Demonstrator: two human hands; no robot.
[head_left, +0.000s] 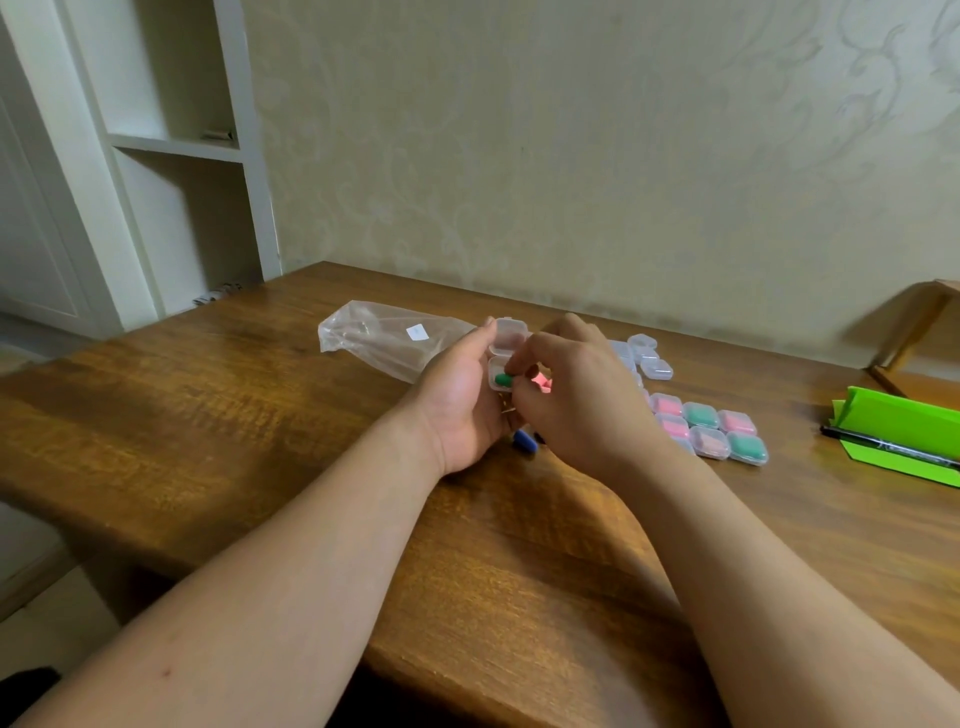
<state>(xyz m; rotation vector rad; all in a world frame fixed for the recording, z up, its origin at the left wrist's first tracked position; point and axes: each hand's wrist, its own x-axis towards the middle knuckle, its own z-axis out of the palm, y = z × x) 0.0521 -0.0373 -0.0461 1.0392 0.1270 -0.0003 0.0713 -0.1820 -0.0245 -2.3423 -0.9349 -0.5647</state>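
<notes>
My left hand (460, 402) holds a small clear plastic box (506, 345) above the table, its hinged lid standing open. A green earplug (503, 380) lies in the box's lower half. My right hand (576, 395) reaches in from the right, and its thumb and fingertips pinch the green earplug at the box. Something pink (543, 383) shows between the fingers of my right hand; what it is cannot be told. A blue piece (524, 441) lies on the table just under my hands.
Several closed clear boxes with pink or green earplugs (709, 428) lie in rows right of my hands, and empty clear boxes (647, 356) lie behind them. A clear plastic bag (384, 338) lies at the left. A green folder with a black pen (898, 441) sits at the right edge of the wooden table (208, 395).
</notes>
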